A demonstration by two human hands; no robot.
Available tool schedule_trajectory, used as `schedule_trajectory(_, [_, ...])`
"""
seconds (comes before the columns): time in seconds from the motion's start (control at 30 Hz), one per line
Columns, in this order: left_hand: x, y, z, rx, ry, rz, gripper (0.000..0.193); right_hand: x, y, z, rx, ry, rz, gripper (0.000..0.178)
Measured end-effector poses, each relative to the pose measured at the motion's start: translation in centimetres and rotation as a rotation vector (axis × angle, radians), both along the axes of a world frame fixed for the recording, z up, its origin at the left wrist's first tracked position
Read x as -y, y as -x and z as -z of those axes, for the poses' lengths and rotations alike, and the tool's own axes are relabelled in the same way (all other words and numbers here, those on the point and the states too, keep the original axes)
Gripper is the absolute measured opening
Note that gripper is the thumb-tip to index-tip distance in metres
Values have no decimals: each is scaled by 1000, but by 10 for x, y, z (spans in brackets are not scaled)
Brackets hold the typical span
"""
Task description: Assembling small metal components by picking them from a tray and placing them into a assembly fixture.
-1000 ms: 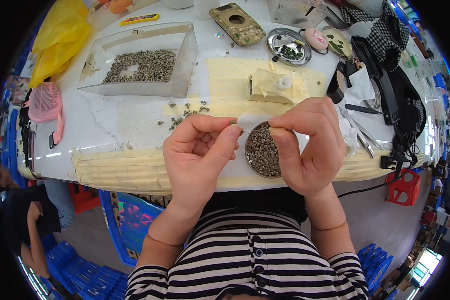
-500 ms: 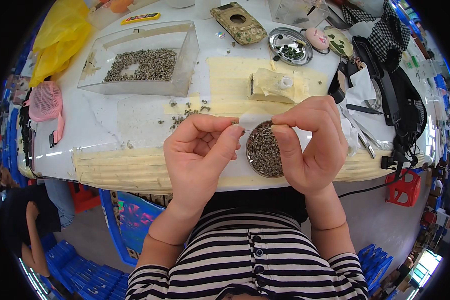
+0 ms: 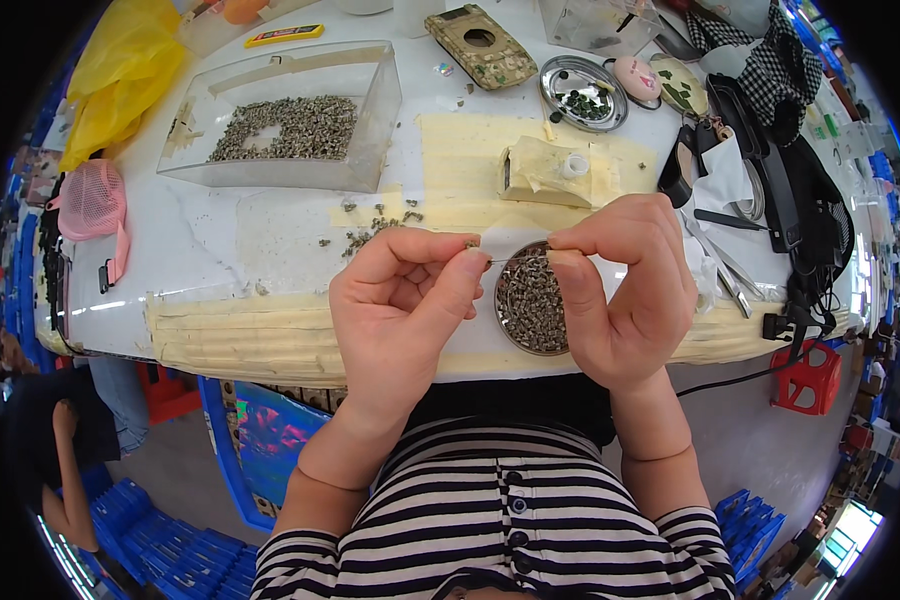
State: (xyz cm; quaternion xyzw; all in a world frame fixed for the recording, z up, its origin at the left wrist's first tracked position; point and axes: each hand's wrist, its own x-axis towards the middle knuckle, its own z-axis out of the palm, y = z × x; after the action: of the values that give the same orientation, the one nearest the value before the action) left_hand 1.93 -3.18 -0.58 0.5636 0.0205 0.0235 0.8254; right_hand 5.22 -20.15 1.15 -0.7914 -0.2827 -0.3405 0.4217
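Pinched between both thumbs and forefingers, a thin metal pin lies level, long axis left to right, above the round metal dish of small grey beads. The left hand clamps one tip, the right hand the other. Threading seems underway; the next bead needs careful alignment with the tip.

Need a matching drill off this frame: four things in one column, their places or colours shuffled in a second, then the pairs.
1. clear plastic box
2. round dish of small parts
3. pink mesh pouch
4. yellow bag

a. far left table edge
b. below the two hands
c. top left corner
d. back left, holds grey bits

Pairs: 1-d, 2-b, 3-a, 4-c
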Motion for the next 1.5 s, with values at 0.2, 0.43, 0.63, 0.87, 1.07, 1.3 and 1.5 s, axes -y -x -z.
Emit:
schedule_trajectory(0.2, [0, 0, 0, 0, 26, -4, 10, 0, 0, 1, 1, -1, -8, 16])
schedule_trajectory(0.43, [1, 0, -1, -4, 8, 1, 8, 0, -1, 0, 5, 2, -1, 16])
schedule_trajectory(0.63, [0, 0, -1, -8, 1, 1, 8, -1, 0, 0, 5, -7, -6, 15])
schedule_trajectory(0.87, [0, -2, 2, -2, 49, -2, 13, 17, -6, -6, -14, -58, 236, 11])
schedule_trajectory(1.07, [0, -3, 1, 2, 48, -7, 13, 27, -24, -15, 80, 203, 350, 10])
schedule_trajectory(1.3, [-1, -3, 1, -20, 112, 30, 13, 20, -21, -10, 25, 310, 355, 16])
schedule_trajectory(1.5, [-6, 0, -3, -127, 422, 168, 13, 0, 20, -17, -49, 141, 109, 26])
